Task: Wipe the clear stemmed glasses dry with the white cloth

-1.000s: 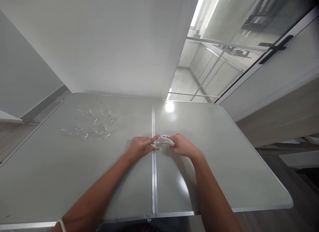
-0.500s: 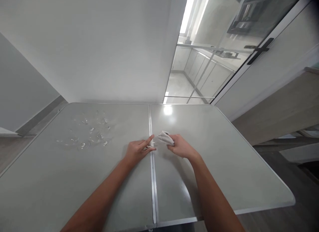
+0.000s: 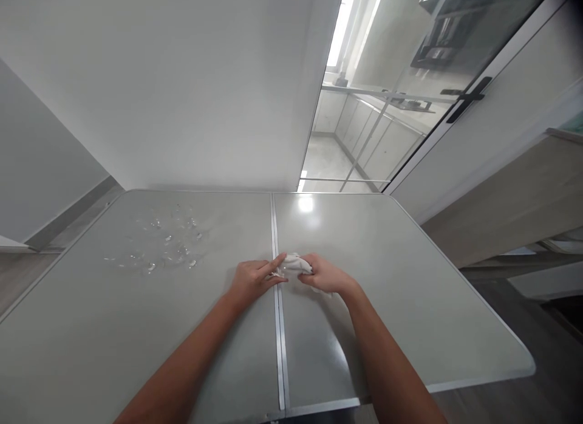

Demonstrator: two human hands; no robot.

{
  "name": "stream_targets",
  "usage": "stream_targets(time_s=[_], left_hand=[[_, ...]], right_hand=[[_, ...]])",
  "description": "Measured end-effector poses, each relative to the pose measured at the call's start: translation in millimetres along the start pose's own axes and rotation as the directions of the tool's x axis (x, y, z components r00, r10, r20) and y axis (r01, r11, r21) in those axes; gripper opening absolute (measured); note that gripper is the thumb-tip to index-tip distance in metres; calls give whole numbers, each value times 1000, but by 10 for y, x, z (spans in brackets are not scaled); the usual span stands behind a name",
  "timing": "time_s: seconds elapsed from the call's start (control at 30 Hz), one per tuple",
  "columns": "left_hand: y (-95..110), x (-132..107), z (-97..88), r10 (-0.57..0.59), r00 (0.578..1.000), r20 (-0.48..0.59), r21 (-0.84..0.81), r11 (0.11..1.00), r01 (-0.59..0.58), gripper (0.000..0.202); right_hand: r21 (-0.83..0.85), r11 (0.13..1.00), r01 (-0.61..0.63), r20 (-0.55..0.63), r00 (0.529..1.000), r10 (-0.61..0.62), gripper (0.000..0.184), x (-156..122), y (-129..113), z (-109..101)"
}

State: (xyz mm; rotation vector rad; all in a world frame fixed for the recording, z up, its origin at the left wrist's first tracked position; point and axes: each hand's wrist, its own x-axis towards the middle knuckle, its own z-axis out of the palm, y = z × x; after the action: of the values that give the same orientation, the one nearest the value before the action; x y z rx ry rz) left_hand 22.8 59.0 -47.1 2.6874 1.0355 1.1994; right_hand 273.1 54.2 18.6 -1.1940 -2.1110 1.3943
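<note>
Clear glassware (image 3: 182, 251) sits left on table (image 3: 410, 284); your left hand (image 3: 250, 279) pinches a clear piece (image 3: 285, 270) by the seam (image 3: 274, 223), your right hand (image 3: 325, 274) grips white cloth (image 3: 298, 263) against it; looks like wiping, next stroke wants steady left hold

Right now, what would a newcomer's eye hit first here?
Probably the left hand and right hand, close together near the metal seam, the right holding a crumpled white cloth. Next, the clear, glinting pieces clustered on the far left of the table. Then the bright reflection by the far edge, just right of the seam.
</note>
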Motion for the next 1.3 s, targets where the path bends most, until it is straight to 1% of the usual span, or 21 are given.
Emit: stream_targets(time_s=[0.07, 0.13, 0.2, 0.27, 0.3, 0.37, 0.4, 0.43, 0.47, 0.53, 0.6, 0.63, 0.67, 0.73, 0.8, 0.9, 1.03, 1.1, 1.17, 1.23, 1.3], left_hand=[[17, -3, -9, 33, 999, 35, -7, 999, -33, 53], [44, -2, -17, 8, 999, 53, -30, 1000, -7, 52], [75, 8, -26, -91, 995, 30, -87, 992, 93, 54], [103, 28, -34, -228, 974, -11, -160, 962, 223, 58], [117, 38, -38, -285, 958, -25, -192, 942, 275, 60], [145, 56, -46, -351, 936, -34, -242, 911, 333, 61], [159, 62, -50, -359, 933, -28, -269, 902, 338, 61], [174, 64, -54, -358, 934, -21, -300, 893, 336, 62], [187, 65, -56, -354, 935, -13, -333, 883, 330, 63], [209, 62, -56, -353, 936, -1, -399, 858, 323, 64], [221, 60, -47, -382, 924, 13, -459, 818, 345, 63], [224, 61, -39, -414, 910, 28, -490, 787, 374, 61], [225, 65, -29, -455, 888, 60, -524, 743, 416, 60], [223, 78, -8, -539, 825, 172, -590, 614, 524, 55], [216, 96, 11, -587, 749, 308, -636, 458, 621, 46], [201, 123, 29, -577, 690, 437, -679, 292, 674, 41], [193, 158, 43, -454, 730, 512, -731, 216, 647, 55], [203, 177, 47, -410, 757, 508, -762, 197, 617, 58], [218, 191, 51, -386, 776, 499, -782, 184, 595, 56], [229, 192, 62, -387, 767, 511, -777, 172, 605, 52], [228, 177, 77, -429, 746, 510, -759, 183, 624, 47]], right_hand=[[35, 999, -41, 132, 991, 36, 9, -19, 14, -25], [35, 998, -46, 137, 990, 41, 15, -66, 23, -90], [59, 998, 15, 6, 1000, -15, 15, -113, 23, -160], [111, 990, 89, -251, 966, -58, 21, -121, 29, -192], [123, 986, 110, -410, 911, -51, 27, -103, 41, -186], [93, 991, 98, -694, 720, -6, 38, -28, 88, -133], [58, 996, 74, -782, 623, -1, 43, 23, 119, -93], [17, 999, 46, -832, 554, -12, 47, 75, 149, -47], [-20, 1000, 21, -859, 511, -28, 49, 124, 173, 0], [-51, 999, -1, -880, 474, -45, 52, 201, 185, 92], [43, 997, 59, -876, 481, 9, 50, 243, 132, 179], [155, 980, 127, -854, 516, 69, 49, 255, 83, 223], [305, 929, 208, -801, 583, 132, 47, 262, 22, 269], [612, 724, 318, -624, 756, 196, 48, 272, -111, 363], [793, 508, 335, -476, 862, 174, 48, 283, -223, 447], [871, 327, 367, -436, 884, 169, 44, 311, -300, 530], [926, 234, 295, -345, 915, 210, 33, 364, -266, 575], [928, 235, 290, -341, 915, 218, 31, 379, -230, 584], [883, 308, 354, -429, 875, 223, 38, 371, -194, 589], [741, 512, 434, -588, 788, 182, 44, 341, -162, 590], [403, 789, 463, -725, 688, -34, 41, 298, -145, 581]])
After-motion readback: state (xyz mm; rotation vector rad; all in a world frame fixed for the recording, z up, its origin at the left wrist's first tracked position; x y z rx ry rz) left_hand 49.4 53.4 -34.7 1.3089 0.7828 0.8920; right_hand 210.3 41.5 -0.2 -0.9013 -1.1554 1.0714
